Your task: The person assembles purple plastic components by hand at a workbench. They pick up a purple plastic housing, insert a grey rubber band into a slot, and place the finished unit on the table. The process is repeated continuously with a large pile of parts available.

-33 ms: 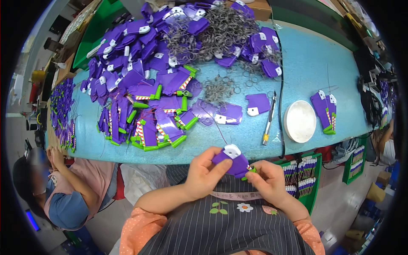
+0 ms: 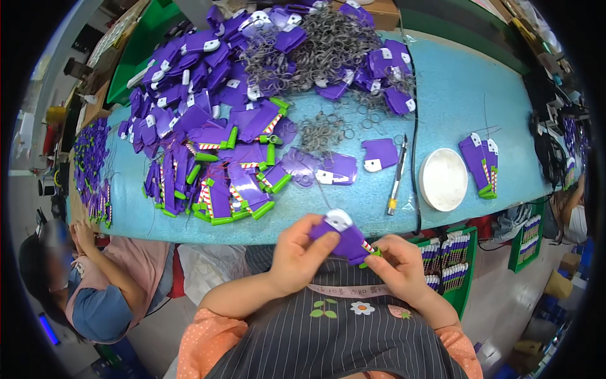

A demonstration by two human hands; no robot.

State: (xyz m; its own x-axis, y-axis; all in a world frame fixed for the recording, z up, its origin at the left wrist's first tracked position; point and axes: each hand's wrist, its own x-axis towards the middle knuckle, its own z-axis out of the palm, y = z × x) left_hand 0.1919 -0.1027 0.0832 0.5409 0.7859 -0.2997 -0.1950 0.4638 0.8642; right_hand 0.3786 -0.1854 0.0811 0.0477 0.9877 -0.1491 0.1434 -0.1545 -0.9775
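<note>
Just off the bench's near edge, I hold a flat purple plastic piece (image 2: 344, 237) with a rounded white end carrying two dark holes. A thin wire runs up from that end. My left hand (image 2: 300, 254) pinches the purple body between thumb and fingers. At its other end, my right hand (image 2: 399, 265) grips a small green tip (image 2: 376, 252), beside a short red-and-white striped strip (image 2: 367, 246). The fingers partly hide the green tip.
Ahead lie a heap of purple pieces (image 2: 180, 114), tangled metal rings (image 2: 334, 50) and green-tipped pieces (image 2: 252, 186). A craft knife (image 2: 397, 180), black cable (image 2: 415, 126), white bowl (image 2: 443, 180) and two wired pieces (image 2: 480, 164) lie rightward. A person (image 2: 120, 271) sits at left.
The purple piece and my left hand have shifted slightly left and up. More of the striped strip shows by the green tip. My right hand has barely moved.
</note>
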